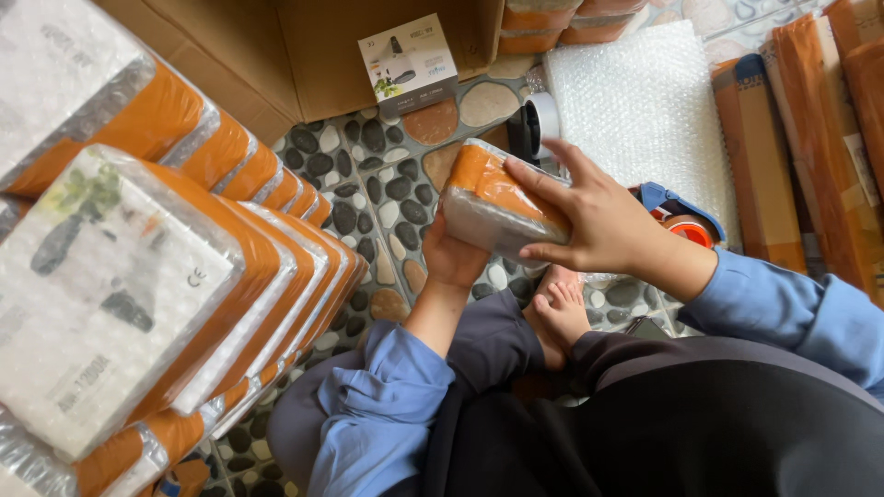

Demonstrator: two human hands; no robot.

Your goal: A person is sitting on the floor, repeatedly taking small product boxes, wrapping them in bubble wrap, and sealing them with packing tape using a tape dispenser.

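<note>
Both hands hold a bubble-wrapped box [497, 204] bound in orange tape: the left hand [451, 258] grips it from beneath, while the right hand [599, 225] lies over its top, fingers spread. Just beyond the right wrist sits a blue tape dispenser [680, 213], with a bubble-wrap sheet [635, 101] farther past it.

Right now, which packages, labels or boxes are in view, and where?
Wrapped parcel: centre, orange tape over bubble wrap, between left hand and right hand.
Parcel stack: left, same wrapping.
Small product box: top, white, leaning on open carton.
Orange-taped boxes: right edge.
</note>
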